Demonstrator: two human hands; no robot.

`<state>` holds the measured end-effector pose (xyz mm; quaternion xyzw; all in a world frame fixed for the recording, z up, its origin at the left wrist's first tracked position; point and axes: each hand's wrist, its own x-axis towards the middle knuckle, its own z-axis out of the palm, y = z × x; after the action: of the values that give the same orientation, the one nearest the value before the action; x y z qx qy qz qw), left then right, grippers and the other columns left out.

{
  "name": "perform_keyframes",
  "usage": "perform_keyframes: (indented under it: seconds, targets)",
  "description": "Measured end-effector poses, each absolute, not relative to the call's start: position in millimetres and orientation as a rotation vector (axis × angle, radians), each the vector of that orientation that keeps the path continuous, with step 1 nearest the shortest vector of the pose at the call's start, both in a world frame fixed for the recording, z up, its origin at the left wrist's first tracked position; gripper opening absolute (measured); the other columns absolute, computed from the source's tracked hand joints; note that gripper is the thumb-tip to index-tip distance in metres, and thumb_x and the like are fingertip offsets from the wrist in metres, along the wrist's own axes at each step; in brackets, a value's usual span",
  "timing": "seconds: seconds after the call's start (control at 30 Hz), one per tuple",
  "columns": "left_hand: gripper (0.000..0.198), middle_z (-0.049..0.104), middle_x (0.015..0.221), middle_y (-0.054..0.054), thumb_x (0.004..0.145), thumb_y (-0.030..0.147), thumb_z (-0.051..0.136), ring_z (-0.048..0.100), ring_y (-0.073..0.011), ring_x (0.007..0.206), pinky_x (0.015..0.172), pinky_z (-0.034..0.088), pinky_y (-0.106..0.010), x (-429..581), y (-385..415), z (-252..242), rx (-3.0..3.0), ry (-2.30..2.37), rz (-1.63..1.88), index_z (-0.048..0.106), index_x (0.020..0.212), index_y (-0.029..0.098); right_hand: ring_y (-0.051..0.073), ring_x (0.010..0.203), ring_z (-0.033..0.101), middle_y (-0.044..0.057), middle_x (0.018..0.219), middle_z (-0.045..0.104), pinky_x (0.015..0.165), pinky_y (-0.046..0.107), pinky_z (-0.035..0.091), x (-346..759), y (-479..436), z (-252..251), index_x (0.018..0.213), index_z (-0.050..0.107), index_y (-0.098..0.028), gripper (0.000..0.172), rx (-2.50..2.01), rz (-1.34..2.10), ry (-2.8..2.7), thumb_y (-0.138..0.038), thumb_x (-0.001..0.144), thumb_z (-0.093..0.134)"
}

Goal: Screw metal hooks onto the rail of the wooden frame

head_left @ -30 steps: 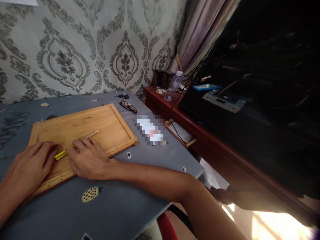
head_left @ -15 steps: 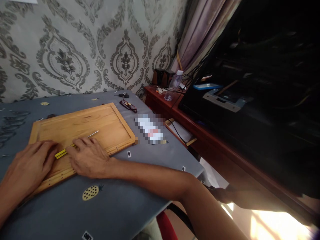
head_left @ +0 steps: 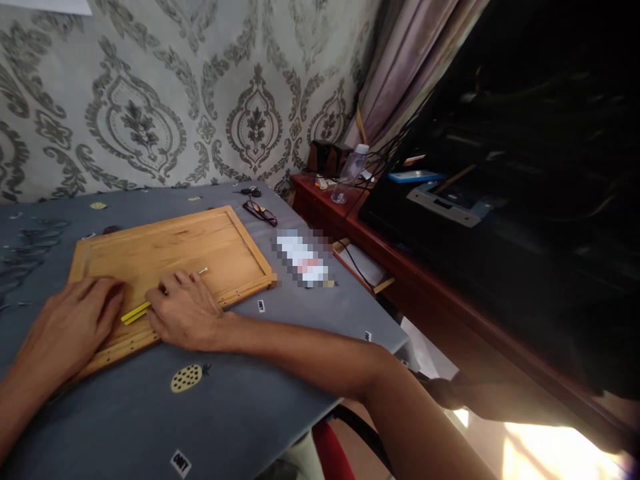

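Observation:
A framed wooden board (head_left: 200, 233) lies on the cloth-covered table, its raised rim around a recessed panel. Over its lower part, my right hand (head_left: 186, 310) is closed around a screwdriver (head_left: 135, 312) with a yellow handle. The handle end sticks out to the left of the fingers, and a short piece of the metal shaft shows beyond them, low over the panel. To the left, my left hand (head_left: 83, 323) is on the board's near-left part, fingers bent and close together, near the handle end. Its fingertips are hidden, so anything they pinch cannot be seen.
Beyond the board lie eyeglasses (head_left: 260, 213) and keys (head_left: 250, 191). A blurred-out phone-like object (head_left: 303, 260) lies to the right. Past the table edge are a red-brown desk (head_left: 313, 190) with a clear bottle (head_left: 349, 175), an open drawer (head_left: 367, 267) and a large dark screen (head_left: 525, 200).
The view has shifted slightly, moving the board a little rightward in the picture. Less of the screwdriver's shaft shows past my right hand. My left hand stays on the board.

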<state>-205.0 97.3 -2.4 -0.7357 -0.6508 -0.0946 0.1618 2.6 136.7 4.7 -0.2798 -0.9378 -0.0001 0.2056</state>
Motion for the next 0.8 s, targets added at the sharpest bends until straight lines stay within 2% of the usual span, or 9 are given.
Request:
perform_keyframes:
  seconds: [0.37,0.8]
  targets:
    - [0.062,0.067,0.100,-0.013,0.094,0.052,0.008,0.061,-0.0312,0.093,0.087,0.049,-0.044,-204.5,97.2,-1.6,-2.101,-1.899,-0.257,0.058,0.103,0.017,0.024,0.098,0.053,0.009,0.103,0.062,0.084,0.038,0.049,3.0,137.8,3.1,0.104,0.063,-0.016,0.023,-0.753,0.038,-2.632,-0.029,0.097,0.045]
    - [0.057,0.067,0.102,-0.017,0.093,0.047,0.016,0.061,-0.0339,0.095,0.088,0.049,-0.047,-203.6,96.3,0.4,-2.121,-1.923,-0.275,0.060,0.104,0.014,0.024,0.100,0.053,0.009,0.103,0.062,0.084,0.038,0.049,4.1,137.2,5.0,0.103,0.063,-0.015,0.023,-0.753,0.037,-2.631,-0.029,0.097,0.046]
